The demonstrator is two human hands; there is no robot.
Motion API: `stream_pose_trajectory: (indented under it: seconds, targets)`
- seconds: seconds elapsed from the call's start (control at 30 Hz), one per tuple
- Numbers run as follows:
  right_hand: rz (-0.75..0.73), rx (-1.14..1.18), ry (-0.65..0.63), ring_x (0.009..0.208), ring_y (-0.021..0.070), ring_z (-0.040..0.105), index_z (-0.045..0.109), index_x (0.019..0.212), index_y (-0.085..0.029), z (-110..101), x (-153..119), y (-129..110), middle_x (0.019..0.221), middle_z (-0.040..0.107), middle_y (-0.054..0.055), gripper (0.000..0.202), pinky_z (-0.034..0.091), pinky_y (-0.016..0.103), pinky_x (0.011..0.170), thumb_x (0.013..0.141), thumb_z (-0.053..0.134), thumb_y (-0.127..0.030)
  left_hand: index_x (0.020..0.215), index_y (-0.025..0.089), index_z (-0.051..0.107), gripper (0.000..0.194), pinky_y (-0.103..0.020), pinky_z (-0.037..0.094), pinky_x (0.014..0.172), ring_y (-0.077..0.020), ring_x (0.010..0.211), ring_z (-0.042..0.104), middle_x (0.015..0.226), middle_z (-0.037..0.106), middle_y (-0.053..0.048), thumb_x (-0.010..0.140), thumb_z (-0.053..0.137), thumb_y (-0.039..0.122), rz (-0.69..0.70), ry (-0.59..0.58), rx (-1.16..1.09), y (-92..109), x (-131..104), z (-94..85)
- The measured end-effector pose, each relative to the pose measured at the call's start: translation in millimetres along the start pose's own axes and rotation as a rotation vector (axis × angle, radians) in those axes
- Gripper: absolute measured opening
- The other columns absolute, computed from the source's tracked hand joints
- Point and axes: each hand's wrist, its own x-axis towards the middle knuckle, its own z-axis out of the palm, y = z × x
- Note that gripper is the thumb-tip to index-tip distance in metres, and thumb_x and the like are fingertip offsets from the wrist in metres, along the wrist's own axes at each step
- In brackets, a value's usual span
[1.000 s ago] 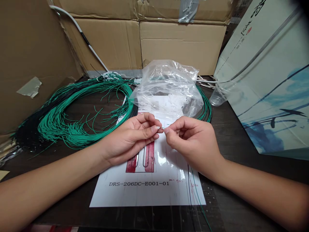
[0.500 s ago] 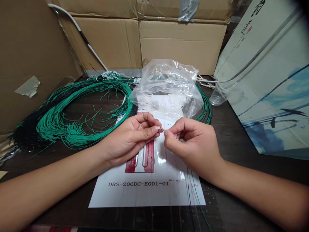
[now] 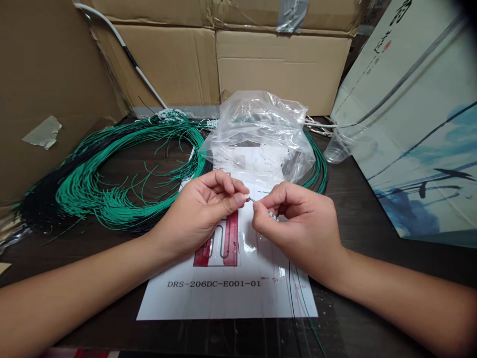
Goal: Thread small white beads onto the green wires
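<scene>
Above the printed sheet (image 3: 179,303), my left hand (image 3: 208,206) pinches a small white connector piece (image 3: 247,197) between thumb and forefinger. Thin wires (image 3: 253,200) span the short gap to my right hand (image 3: 294,214), whose thumb and forefinger are closed on them. Whether the wire tips sit inside the white piece is too small to tell. More small white pieces (image 3: 274,216) show beneath the right fingers, partly hidden by them. A black wire (image 3: 291,298) and a green wire (image 3: 307,311) hang below the right hand, past the table's front edge.
A large coil of green and black wires (image 3: 78,194) lies at left. Behind my hands sits a clear plastic bag (image 3: 261,129) with white bits inside, beside more green wire (image 3: 318,164). A clear plastic cup (image 3: 337,149) lies at right. Cardboard (image 3: 279,69) and a painted panel (image 3: 421,164) enclose the table.
My hands stay almost in place. More of the white piece shows at the left fingertips, and the wires between the hands lie at a slightly different angle. White pieces under the right fingers show more.
</scene>
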Motion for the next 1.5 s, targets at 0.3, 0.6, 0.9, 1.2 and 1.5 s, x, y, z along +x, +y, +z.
stream_pose_trajectory:
  seconds: [0.3,0.6,0.9,1.2,1.5]
  targets:
    - [-0.045,-0.024,0.017,0.048,0.0046,0.048,0.060,0.063,-0.015,1.5,1.3,0.6,0.055,0.059,-0.005,0.016,0.039,0.015,0.047,0.075,0.070,-0.013,0.076,0.016,0.053,0.024,-0.021,0.053,0.081,-0.0092,0.081,0.063,0.087,0.066,0.000,0.082,0.076,0.010,-0.058,0.025,-0.084,-1.4,-2.8,5.9]
    - [-0.005,0.022,-0.004,0.049,0.0049,0.052,0.063,0.067,-0.015,1.8,2.5,2.6,0.057,0.062,-0.003,0.013,0.042,0.014,0.047,0.078,0.070,-0.015,0.078,0.014,0.057,0.020,-0.016,0.056,0.080,-0.0064,0.078,0.066,0.085,0.068,0.001,0.082,0.073,0.003,-0.158,0.004,-0.227,0.0,-3.2,9.0]
    - [0.052,0.159,-0.052,0.053,0.0054,0.057,0.065,0.074,-0.014,-0.4,4.3,2.1,0.063,0.065,-0.002,0.010,0.046,0.015,0.049,0.083,0.067,-0.017,0.097,0.020,0.068,0.015,-0.016,0.057,0.082,-0.0078,0.088,0.071,0.097,0.076,0.001,0.085,0.077,0.019,-0.078,-0.003,0.026,2.1,-3.5,1.1]
    - [0.087,0.250,-0.095,0.053,0.0060,0.057,0.066,0.079,-0.015,-1.1,4.9,1.6,0.062,0.064,-0.003,0.007,0.048,0.017,0.050,0.085,0.067,-0.016,0.097,0.020,0.075,0.015,-0.008,0.056,0.080,-0.0059,0.091,0.071,0.096,0.076,0.001,0.083,0.077,0.016,0.074,-0.047,0.297,8.5,-3.8,2.2]
    - [0.061,0.244,-0.111,0.054,0.0061,0.058,0.066,0.081,-0.015,-1.6,4.5,2.4,0.063,0.064,-0.003,0.006,0.047,0.016,0.050,0.086,0.067,-0.016,0.092,0.020,0.076,0.009,-0.014,0.057,0.077,-0.0088,0.086,0.070,0.091,0.076,0.000,0.083,0.077,0.022,0.139,-0.063,0.400,11.4,-2.8,-0.3]
